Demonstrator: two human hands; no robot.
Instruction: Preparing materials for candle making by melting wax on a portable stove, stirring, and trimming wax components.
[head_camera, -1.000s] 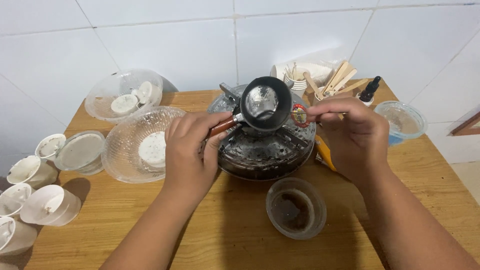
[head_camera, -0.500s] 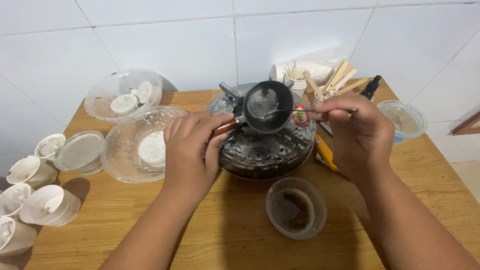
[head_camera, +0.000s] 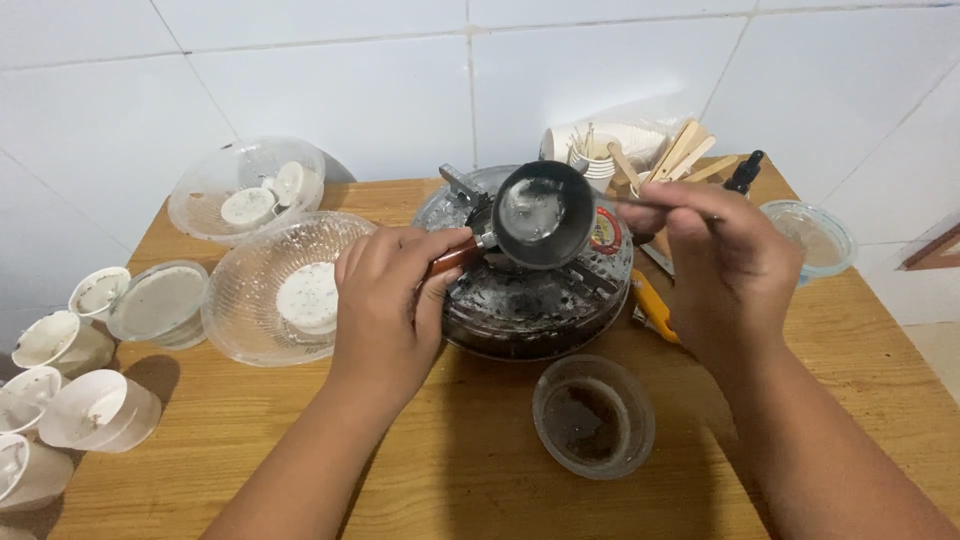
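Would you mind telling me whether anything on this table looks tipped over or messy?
Yes: the small white cups at the table's left edge lie tipped on their sides, and the dark pan under the small pot looks crusted with residue.

Clear ribbed bowl (head_camera: 262, 290) left; small dark-filled cup (head_camera: 593, 416) front; white cups (head_camera: 62, 385) at table edge.

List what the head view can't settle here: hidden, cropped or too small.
- Small pan handle: covered by left hand.
- What right hand pinches: fingers hide most of it.
- Dark pot contents: pan and hands overlap them.
- White cups: cropped by left edge.
- Small bowl residue: too small.
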